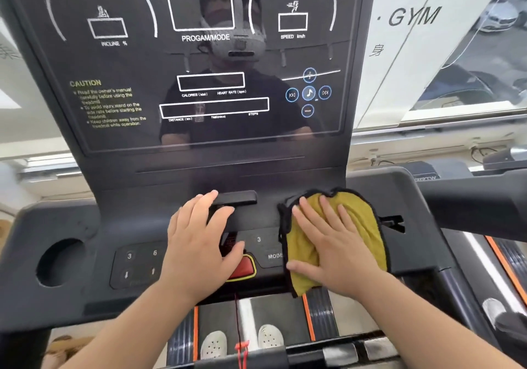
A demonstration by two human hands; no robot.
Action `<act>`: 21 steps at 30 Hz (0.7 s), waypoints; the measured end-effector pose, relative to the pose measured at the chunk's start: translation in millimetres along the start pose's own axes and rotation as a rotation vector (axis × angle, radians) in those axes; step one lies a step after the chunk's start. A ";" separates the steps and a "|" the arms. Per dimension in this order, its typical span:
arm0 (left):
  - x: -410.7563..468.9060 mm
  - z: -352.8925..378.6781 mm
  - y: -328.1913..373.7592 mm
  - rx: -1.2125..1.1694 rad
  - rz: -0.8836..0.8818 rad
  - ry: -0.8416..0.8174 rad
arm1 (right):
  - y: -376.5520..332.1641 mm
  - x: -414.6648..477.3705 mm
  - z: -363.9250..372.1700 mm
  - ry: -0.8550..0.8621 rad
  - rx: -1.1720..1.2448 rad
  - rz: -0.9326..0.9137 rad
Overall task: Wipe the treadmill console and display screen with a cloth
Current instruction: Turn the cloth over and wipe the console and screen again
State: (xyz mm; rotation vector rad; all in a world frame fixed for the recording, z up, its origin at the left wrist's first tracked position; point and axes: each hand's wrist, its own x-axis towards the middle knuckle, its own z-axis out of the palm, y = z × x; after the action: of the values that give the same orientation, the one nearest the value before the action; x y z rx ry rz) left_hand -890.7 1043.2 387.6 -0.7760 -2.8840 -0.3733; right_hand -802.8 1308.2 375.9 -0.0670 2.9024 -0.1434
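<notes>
Dark console [85, 226] — yellow, black-edged cloth [356, 220] spread flat.

On the display screen [211, 63] we read "INCLINE %", "PROGAM/MODE" and "SPEED km/h" along the top, then "CALORIES (kcal)", "HEART RATE (bpm)", "DISTANCE (km)", "TIME" and "STEPS" under the middle boxes. Near its left edge a yellow "CAUTION" notice [109, 103] starts "Read the owner's manual carefully before using the treadmill". On the console [94, 234] we make out keys "3", "6", another "3" and "MODE", and the window [413, 16] beyond the console's right edge bears "GYM".
</notes>
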 end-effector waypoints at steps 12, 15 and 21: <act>-10.0 5.8 41.4 -0.032 0.024 0.013 | -40.6 5.4 -5.7 -0.054 0.228 -0.247; -8.3 13.4 49.7 0.029 0.038 -0.031 | -12.7 -15.7 -7.2 0.192 0.439 -0.199; -5.9 13.1 58.9 0.188 0.016 -0.044 | 44.2 -47.2 10.2 0.482 0.289 0.397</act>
State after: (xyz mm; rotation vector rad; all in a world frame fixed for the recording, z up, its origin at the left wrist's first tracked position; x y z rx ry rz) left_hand -856.5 1093.3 385.9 -0.7826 -2.8969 -0.0816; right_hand -756.1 1353.9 372.4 0.6759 3.2457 -0.5727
